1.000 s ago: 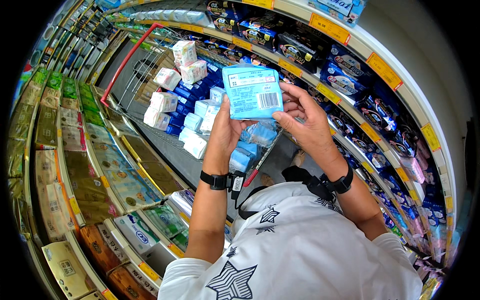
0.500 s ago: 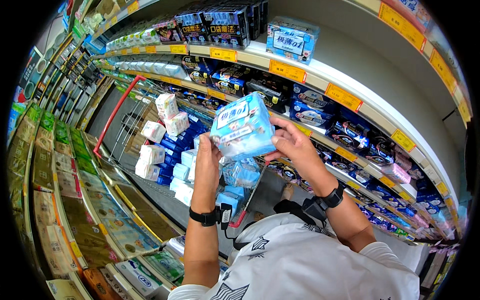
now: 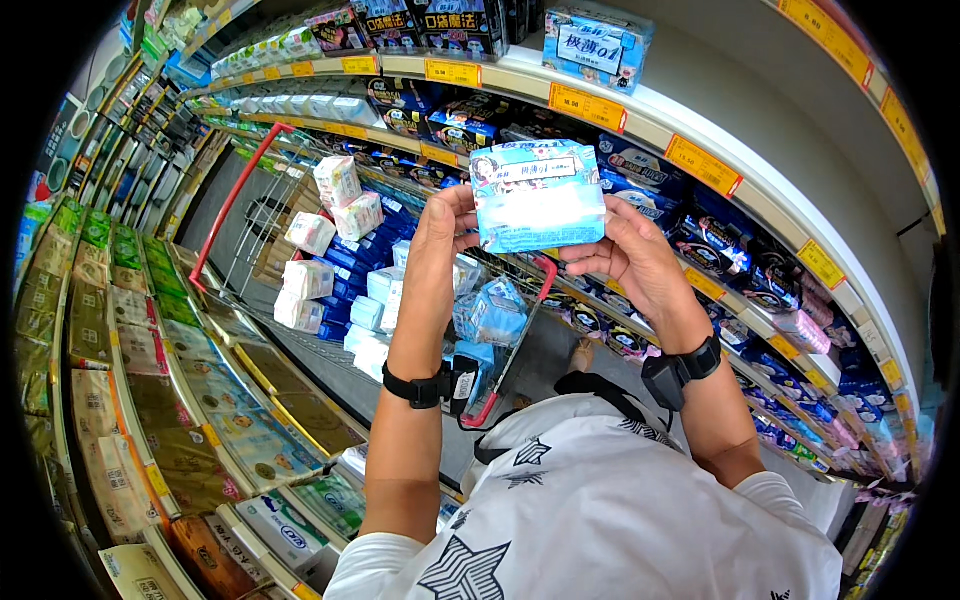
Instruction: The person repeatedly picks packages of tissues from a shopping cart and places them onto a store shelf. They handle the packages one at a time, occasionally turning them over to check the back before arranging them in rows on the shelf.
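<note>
Between both hands I hold a light blue pack of sanitary pads [image 3: 538,195], raised in front of the shelves. My left hand [image 3: 437,240] grips its left side, thumb at the near edge and fingers behind. On the other side my right hand [image 3: 637,255] pinches its lower right corner. Light glares off the pack's glossy front. A similar blue pack [image 3: 597,45] stands alone on the shelf above. Below my hands is a shopping cart [image 3: 548,280] with a red handle, loaded with white, dark blue and light blue packs.
To the right, curved-looking shelves [image 3: 690,130] carry dark blue and black packs with yellow price tags. At the left lie rows of tissue packs [image 3: 150,400] in green, brown and pale colours. The cart's other red bar [image 3: 232,205] rises near the far aisle.
I have moved the pack right and slightly up and turned it more level, so its front faces me. Both hands have shifted right with it, still gripping it.
</note>
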A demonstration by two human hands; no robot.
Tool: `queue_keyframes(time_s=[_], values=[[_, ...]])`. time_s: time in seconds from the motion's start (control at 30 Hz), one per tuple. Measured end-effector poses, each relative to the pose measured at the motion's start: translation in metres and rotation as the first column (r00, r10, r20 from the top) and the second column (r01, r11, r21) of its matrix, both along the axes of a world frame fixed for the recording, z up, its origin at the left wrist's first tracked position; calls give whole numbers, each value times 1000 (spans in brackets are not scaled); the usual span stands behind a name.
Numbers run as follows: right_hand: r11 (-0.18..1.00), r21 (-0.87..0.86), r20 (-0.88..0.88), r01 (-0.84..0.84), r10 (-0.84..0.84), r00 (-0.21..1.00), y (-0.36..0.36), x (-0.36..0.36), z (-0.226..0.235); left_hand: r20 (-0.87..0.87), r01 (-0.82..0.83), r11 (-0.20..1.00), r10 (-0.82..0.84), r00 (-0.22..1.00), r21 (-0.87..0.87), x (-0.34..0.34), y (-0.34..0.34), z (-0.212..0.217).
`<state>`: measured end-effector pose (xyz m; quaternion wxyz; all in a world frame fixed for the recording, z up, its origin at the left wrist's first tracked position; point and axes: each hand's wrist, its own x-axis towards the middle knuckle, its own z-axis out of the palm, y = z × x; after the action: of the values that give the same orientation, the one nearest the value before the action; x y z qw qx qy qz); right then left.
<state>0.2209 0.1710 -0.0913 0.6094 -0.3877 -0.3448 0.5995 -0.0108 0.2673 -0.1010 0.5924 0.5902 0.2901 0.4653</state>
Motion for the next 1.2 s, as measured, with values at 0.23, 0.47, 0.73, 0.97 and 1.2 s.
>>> queue_keyframes(time_s=[0.23, 0.47, 0.73, 0.97, 1.2], values=[[999, -14, -19, -42, 42, 999, 5, 4, -7, -3, -12, 1000, 13, 1000, 22, 1, -3, 5], [978, 28, -301, -205, 203, 932, 15, 10, -24, -255, -90, 789, 301, 919, 608, 15, -29, 25], [985, 10, -479, -171, 155, 864, 19, 8, -48, -215, -50, 721, 271, 938, 691, 26, -51, 23], [995, 57, -504, -87, 104, 857, 22, 3, -53, -162, -192, 885, 283, 945, 425, 6, -57, 13], [993, 79, -410, -91, 116, 905, 24, -6, -58, -147, -141, 946, 190, 971, 292, 2, -60, 2]])
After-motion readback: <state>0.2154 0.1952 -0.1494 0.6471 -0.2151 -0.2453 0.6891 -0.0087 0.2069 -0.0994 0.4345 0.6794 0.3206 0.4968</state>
